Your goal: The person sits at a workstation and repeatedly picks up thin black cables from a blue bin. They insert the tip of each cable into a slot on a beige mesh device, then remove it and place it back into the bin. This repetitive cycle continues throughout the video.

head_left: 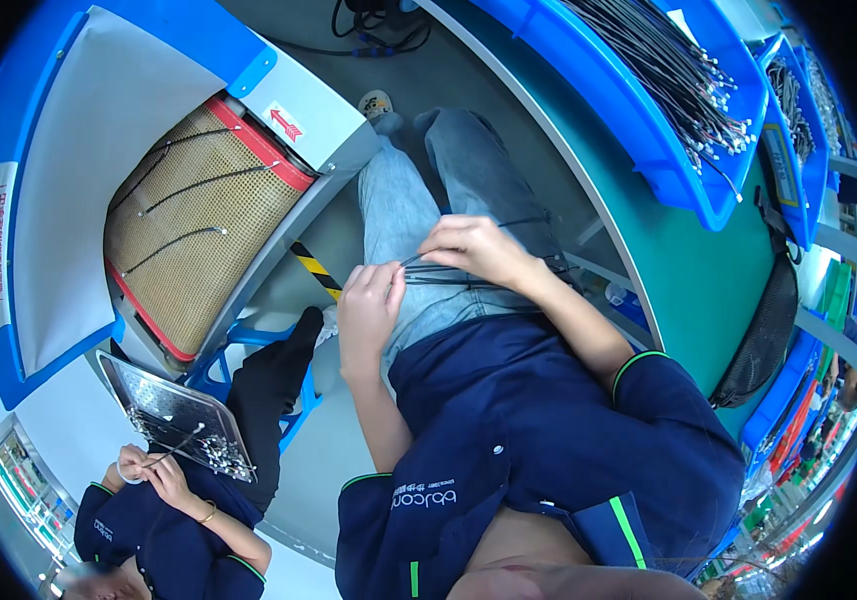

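Over my thighs, both hands work at a thin black cable. My left hand has its thumb and fingers pinched together at the cable's left end, hiding the tip. Close by on the right, my right hand pinches the same cable between thumb and fingertips. Several more black cables lie across my lap, under and beside the right hand. Their right ends are partly hidden by my forearm.
At the left, a mesh conveyor belt with red edges carries several black cables. A blue bin full of cables stands on the green table at right, near a black bag. A co-worker at lower left handles cables over a metal tray.
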The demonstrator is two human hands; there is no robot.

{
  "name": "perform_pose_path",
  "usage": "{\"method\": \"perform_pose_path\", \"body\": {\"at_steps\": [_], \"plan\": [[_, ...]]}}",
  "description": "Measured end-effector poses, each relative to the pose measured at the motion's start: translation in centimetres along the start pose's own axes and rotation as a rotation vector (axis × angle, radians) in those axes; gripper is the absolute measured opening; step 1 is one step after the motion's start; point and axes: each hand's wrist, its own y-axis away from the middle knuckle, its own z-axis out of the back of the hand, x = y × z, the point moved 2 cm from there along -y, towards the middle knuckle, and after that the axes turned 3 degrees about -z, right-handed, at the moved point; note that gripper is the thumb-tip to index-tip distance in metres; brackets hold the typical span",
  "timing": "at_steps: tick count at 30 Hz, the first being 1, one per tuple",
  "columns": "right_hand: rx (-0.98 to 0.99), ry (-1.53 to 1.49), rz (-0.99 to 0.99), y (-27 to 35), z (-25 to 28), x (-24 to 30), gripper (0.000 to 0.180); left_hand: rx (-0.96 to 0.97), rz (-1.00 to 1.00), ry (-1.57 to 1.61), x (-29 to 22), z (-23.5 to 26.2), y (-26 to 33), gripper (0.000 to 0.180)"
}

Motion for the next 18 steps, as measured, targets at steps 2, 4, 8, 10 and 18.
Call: {"method": "perform_pose_path", "body": {"at_steps": [2, 4, 8, 10, 18], "plan": [[0.017, -0.037, -0.084, 0.09, 0.42, 0.14, 0.014, -0.023, -0.010, 0.059, 0.25, -0.13, 0.03, 0.010], [0.004, -0.022, -0.093, 0.02, 0.47, 0.30, 0.013, -0.057, 0.041, 0.107, 0.09, -0.26, -0.15, 0.010], [-0.006, 0.024, -0.067, -0.15, 0.63, 0.31, 0.013, -0.077, -0.017, 0.151, 0.49, -0.33, -0.10, 0.011], [0.001, 0.055, -0.043, -0.20, 0.65, 0.28, 0.013, -0.075, -0.018, 0.147, 0.67, -0.53, -0.01, 0.011], [-0.008, 0.069, 0.050, -0.34, 0.29, 0.29, 0.014, -0.122, -0.043, 0.170, 0.50, -0.52, 0.32, 0.013]]}}
